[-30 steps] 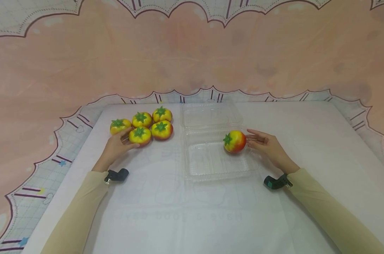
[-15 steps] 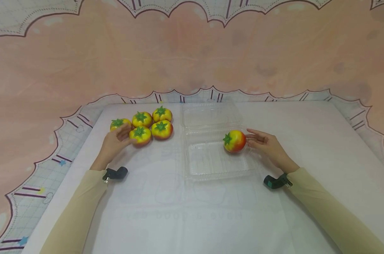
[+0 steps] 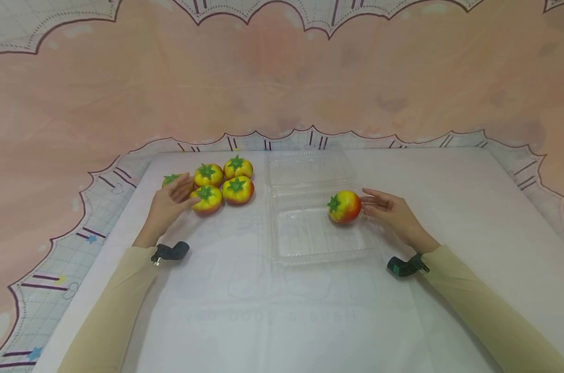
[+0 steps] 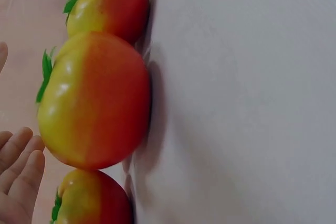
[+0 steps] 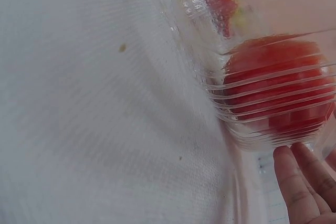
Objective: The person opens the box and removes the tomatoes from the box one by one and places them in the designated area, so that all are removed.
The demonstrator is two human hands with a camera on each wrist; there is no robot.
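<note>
Several yellow-and-red tomatoes with green star-shaped tops sit in a cluster at the left of the table. My left hand (image 3: pixel 167 204) hovers at the cluster's near left, by the front tomato (image 3: pixel 208 199), and partly hides the leftmost tomato (image 3: pixel 170 180). In the left wrist view its fingers (image 4: pixel 21 177) are extended beside the large tomato (image 4: pixel 97 103), not wrapped round it. One tomato (image 3: pixel 345 207) lies on its side in the right part of the clear plastic container (image 3: pixel 286 255). My right hand (image 3: pixel 389 217) has loosely extended fingers (image 5: pixel 294 182) at the container's ribbed side, outside that tomato.
The container's transparent lid (image 3: pixel 309 171) lies folded back behind its base. A white cloth (image 3: pixel 244 331) with faint lettering covers the table. A pink patterned backdrop (image 3: pixel 282 77) rises behind the far edge. Each wrist carries a black camera.
My left hand has shifted slightly up and away from the front tomato, now covering more of the leftmost one. The right hand, the container and the tomatoes show no clear movement.
</note>
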